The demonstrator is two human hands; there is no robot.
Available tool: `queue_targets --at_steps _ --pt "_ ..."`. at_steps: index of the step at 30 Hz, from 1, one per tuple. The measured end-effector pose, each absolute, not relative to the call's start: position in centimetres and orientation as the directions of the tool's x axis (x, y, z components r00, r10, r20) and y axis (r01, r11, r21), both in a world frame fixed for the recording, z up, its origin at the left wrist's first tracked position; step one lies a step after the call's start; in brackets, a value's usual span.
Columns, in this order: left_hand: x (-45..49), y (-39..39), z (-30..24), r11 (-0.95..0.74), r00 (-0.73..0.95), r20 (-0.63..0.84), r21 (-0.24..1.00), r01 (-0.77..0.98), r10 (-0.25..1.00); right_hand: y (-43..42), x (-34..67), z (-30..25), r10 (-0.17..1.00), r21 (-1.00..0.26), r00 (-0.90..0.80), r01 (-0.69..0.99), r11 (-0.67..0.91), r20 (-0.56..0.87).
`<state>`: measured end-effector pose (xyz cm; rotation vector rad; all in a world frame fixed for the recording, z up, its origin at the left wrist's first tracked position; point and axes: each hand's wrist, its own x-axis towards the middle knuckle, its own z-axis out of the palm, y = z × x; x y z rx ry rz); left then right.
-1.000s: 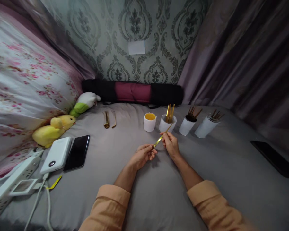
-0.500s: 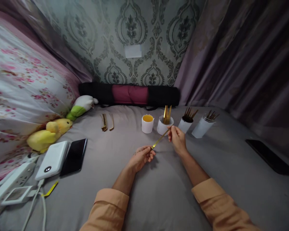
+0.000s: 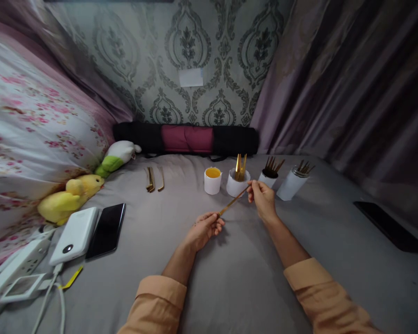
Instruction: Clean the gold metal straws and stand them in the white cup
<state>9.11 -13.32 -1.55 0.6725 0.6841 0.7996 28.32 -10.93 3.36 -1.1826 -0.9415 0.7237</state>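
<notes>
A thin gold utensil (image 3: 232,202) slants between my two hands above the grey bedsheet (image 3: 230,273). My left hand (image 3: 205,228) pinches its lower end. My right hand (image 3: 263,197) pinches its upper end, close in front of a white cup (image 3: 237,183) that holds gold utensils. Beside that cup stand a white cup with a yellow inside (image 3: 212,180), a cup of dark sticks (image 3: 269,176) and a further cup of sticks (image 3: 291,183).
Several gold utensils (image 3: 154,178) lie loose on the sheet at the back left. A black phone (image 3: 106,223), a white power bank (image 3: 74,235), a power strip (image 3: 10,273), plush toys (image 3: 68,199) and a flowered pillow (image 3: 28,125) are at left. A dark bolster (image 3: 186,138) lies against the wall. A black slab (image 3: 390,226) lies at right.
My right hand has slid up and to the right along the gold utensil, toward the cups. My left hand has stayed put on the lower end.
</notes>
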Motion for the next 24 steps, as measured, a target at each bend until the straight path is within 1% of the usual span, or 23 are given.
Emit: queue_targets --at_steps 9,18,24 --pt "9.13 -13.3 -1.46 0.523 0.507 -0.285 0.74 -0.424 0.814 -11.02 28.44 3.49 0.876 -0.981 0.45 -0.006 0.196 0.172" --pt "9.08 -13.04 -1.76 0.532 0.501 -0.298 0.729 -0.43 0.812 -11.07 28.46 3.82 0.871 -0.979 0.451 0.037 0.201 0.196" --pt "8.99 -13.07 -1.6 0.537 0.505 -0.3 0.726 -0.43 0.81 -11.04 28.61 3.92 0.86 -0.975 0.466 0.037 0.217 0.209"
